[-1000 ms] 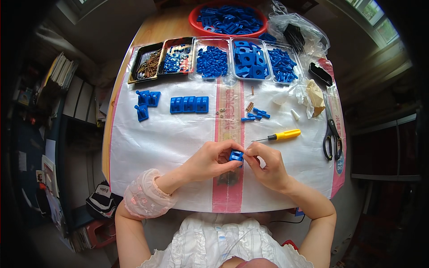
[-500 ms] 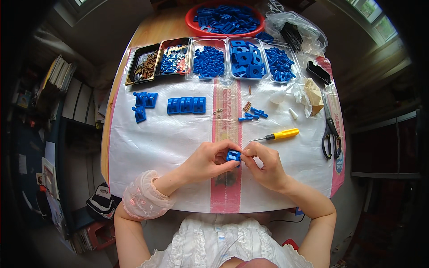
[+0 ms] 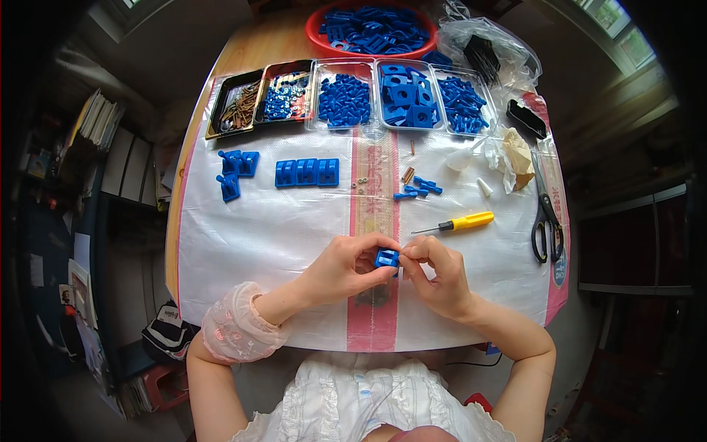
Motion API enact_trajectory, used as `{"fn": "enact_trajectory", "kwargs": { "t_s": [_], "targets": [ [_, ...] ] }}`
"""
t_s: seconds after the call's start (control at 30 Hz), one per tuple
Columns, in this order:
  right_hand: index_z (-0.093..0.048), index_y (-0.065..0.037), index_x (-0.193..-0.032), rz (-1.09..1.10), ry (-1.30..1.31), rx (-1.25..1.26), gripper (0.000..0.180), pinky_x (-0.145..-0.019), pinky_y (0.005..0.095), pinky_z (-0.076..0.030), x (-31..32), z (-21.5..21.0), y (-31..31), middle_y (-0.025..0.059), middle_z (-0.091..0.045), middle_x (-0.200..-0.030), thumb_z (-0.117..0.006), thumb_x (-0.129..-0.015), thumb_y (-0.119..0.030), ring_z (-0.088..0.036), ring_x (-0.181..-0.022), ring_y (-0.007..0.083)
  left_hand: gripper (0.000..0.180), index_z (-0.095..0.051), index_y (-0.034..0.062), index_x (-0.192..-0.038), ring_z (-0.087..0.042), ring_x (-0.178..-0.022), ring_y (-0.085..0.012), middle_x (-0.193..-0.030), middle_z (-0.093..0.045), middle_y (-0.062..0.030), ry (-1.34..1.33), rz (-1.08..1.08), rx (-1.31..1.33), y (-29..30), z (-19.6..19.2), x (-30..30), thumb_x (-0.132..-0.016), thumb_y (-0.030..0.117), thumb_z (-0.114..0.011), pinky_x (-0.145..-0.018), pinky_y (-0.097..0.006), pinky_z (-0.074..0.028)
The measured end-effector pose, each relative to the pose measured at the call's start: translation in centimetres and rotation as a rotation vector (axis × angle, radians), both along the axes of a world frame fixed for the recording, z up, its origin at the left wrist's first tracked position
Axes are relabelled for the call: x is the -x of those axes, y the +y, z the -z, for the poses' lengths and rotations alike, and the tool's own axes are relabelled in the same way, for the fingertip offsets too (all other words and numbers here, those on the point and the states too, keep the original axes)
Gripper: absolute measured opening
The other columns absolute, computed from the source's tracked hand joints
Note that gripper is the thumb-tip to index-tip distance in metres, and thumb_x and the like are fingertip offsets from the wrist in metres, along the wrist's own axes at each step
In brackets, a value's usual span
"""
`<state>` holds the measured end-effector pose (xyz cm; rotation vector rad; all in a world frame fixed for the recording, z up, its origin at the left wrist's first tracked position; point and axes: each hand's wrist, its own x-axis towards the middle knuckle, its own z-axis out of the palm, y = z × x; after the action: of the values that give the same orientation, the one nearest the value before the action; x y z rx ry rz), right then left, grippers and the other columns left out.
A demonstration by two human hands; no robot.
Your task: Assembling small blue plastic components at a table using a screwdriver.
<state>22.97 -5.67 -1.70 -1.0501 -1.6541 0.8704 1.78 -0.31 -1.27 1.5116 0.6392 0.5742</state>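
Note:
My left hand (image 3: pixel 347 264) grips a small blue plastic bracket (image 3: pixel 387 258) between thumb and fingers, above the pink stripe of the table cover. Close against the bracket's right side, my right hand (image 3: pixel 436 271) has thumb and forefinger pinched together; whatever is between them is too small to make out. Beyond the hands lies a screwdriver (image 3: pixel 468 221) with a yellow handle, its tip toward my right fingers. Several blue levers (image 3: pixel 420 188), a few copper-coloured screws (image 3: pixel 408 175) and tiny nuts (image 3: pixel 361 181) lie farther up. A row of blue brackets (image 3: pixel 307 173) stands to their left.
Trays of screws (image 3: pixel 240 107), nuts (image 3: pixel 286 96) and blue parts (image 3: pixel 344 101) line the back, before a red basin (image 3: pixel 313 33). Blue assembled pieces (image 3: pixel 237 166) sit at left. Black scissors (image 3: pixel 545 221), crumpled paper (image 3: pixel 519 158) and a white nozzle tip (image 3: pixel 484 188) lie at right.
Both hands stay almost in place. The blue bracket has shifted very slightly to the right and tilted a little in my left fingers; the right pinch remains beside it.

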Motion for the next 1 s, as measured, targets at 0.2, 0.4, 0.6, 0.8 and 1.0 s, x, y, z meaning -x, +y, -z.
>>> {"fn": "enact_trajectory", "kwargs": {
  "t_s": [0.2, 0.4, 0.6, 0.8, 1.0],
  "targets": [
    [-0.059, 0.0, -0.101, -0.15, -0.077, -0.002, 0.015, -0.067, 0.0349, -0.053, -0.9, -0.6, 0.9, 0.0117, -0.063, -0.086, -0.07, -0.092, 0.007, -0.067, -0.075, 0.0225, 0.03, -0.061, 0.0007, -0.125, -0.071, -0.092, -0.0114, -0.102, -0.073, -0.0069, -0.095, 0.111, 0.375, 0.6, 0.4, 0.5, -0.097, 0.005, -0.07, -0.08, -0.025, -0.059],
    [-0.061, -0.001, -0.104, -0.297, -0.152, -0.019, 0.023, -0.068, 0.0298, -0.051, -2.2, -1.8, 1.9, 0.0103, -0.064, -0.088, -0.073, -0.087, 0.009, -0.063, -0.075, 0.0189, 0.038, -0.058, 0.0011, -0.13, -0.07, -0.092, -0.0115, -0.108, -0.071, -0.0071, -0.061, 0.249, 0.549, 1.7, -0.4, 1.1, -0.095, 0.004, -0.072, -0.081, -0.025, -0.059],
    [-0.063, -0.002, -0.105, -0.271, -0.132, 0.067, 0.022, -0.07, 0.0311, -0.052, -2.2, -1.7, 2.2, 0.0086, -0.063, -0.089, -0.075, -0.087, 0.004, -0.064, -0.077, 0.0175, 0.042, -0.057, -0.0001, -0.133, -0.071, -0.089, -0.0116, -0.107, -0.071, -0.0079, -0.084, 0.25, 0.617, 2.0, -0.6, 1.3, -0.095, 0.005, -0.073, -0.079, -0.023, -0.058],
    [-0.063, -0.001, -0.103, -0.272, -0.144, 0.149, 0.022, -0.07, 0.0301, -0.051, -2.6, -1.6, 2.3, 0.0058, -0.064, -0.084, -0.078, -0.087, 0.001, -0.062, -0.075, 0.0147, 0.043, -0.058, -0.0016, -0.132, -0.071, -0.085, -0.0108, -0.1, -0.073, -0.0066, -0.046, 0.261, 0.629, 1.9, -0.5, 1.2, -0.094, 0.009, -0.076, -0.074, -0.022, -0.057],
    [-0.064, -0.002, -0.103, -0.311, -0.161, 0.12, 0.023, -0.07, 0.031, -0.051, -2.8, -1.7, 2.4, 0.0066, -0.064, -0.087, -0.078, -0.085, 0.002, -0.062, -0.076, 0.0166, 0.042, -0.059, -0.0003, -0.132, -0.071, -0.087, -0.0106, -0.103, -0.072, -0.0067, -0.059, 0.271, 0.617, 1.8, -0.5, 1.3, -0.095, 0.009, -0.076, -0.074, -0.022, -0.058]
  ]
}}
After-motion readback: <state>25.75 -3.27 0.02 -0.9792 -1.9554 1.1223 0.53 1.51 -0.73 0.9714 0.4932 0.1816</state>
